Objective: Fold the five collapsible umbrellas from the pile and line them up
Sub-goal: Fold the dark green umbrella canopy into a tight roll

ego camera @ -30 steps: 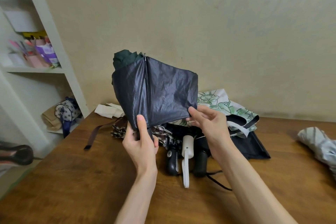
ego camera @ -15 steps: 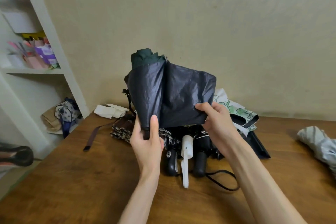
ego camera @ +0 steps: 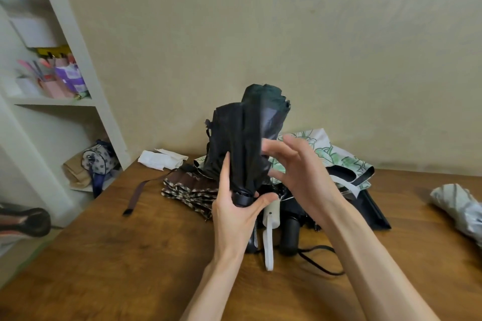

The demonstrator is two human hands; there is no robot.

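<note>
A dark umbrella [ego camera: 243, 143] with a green outer side stands upright in the air over the pile, its canopy gathered into a bundle. My left hand [ego camera: 234, 206] grips it round the lower end, near the handle. My right hand [ego camera: 294, 167] is at the bundle's right side with its fingers spread against the fabric. Behind and below lies the pile on the wooden table [ego camera: 130, 255]: a brown patterned umbrella [ego camera: 190, 187], a white one with green print [ego camera: 336, 159], black ones [ego camera: 289, 237] and a cream handle [ego camera: 271, 229]. A grey umbrella [ego camera: 459, 208] lies at the right edge.
A white shelf unit [ego camera: 86, 65] stands at the left with pen holders and a small bag [ego camera: 99, 161]. White cloth [ego camera: 161, 159] lies at the table's back by the wall. A brown strap [ego camera: 135, 195] and a black cord [ego camera: 320, 266] trail from the pile.
The canopy panel that was spread between my hands has been wrapped in against the shaft. My right hand has let go of the fabric edge and moved left onto the bundle.
</note>
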